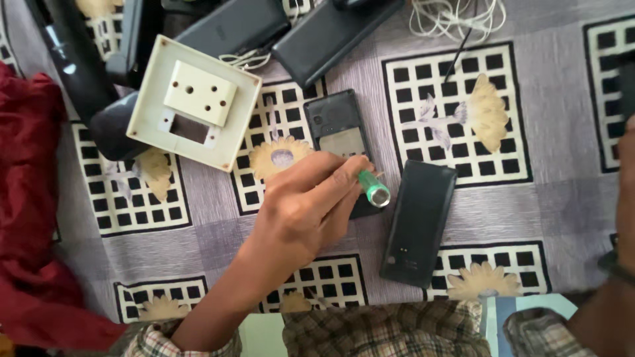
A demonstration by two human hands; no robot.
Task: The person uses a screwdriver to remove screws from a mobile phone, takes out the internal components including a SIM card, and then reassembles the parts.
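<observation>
Clearly the left hand (301, 211) is closed around a green-handled screwdriver (374, 188), fingers curled on the shaft and the silver butt cap pointing up toward the camera, its tip hidden beneath the fingers where they press on the opened phone (340, 135), which lies face down on the patterned cloth of the desk (562, 119) with its back cover off. That removed back cover (418, 221) rests just beside it to the right. The right hand (625, 198) shows only as an edge at the frame's right side, well apart from the phone, and whether it is open or holding anything cannot be told. A cream switch plate (195, 102) sits up and to the left, with other dark phones (331, 33) near the top. To work this well, I judge the driver should stand square to the screw with steady downward pressure, and the free hand would do better pinning the phone so it cannot skate on the cloth
</observation>
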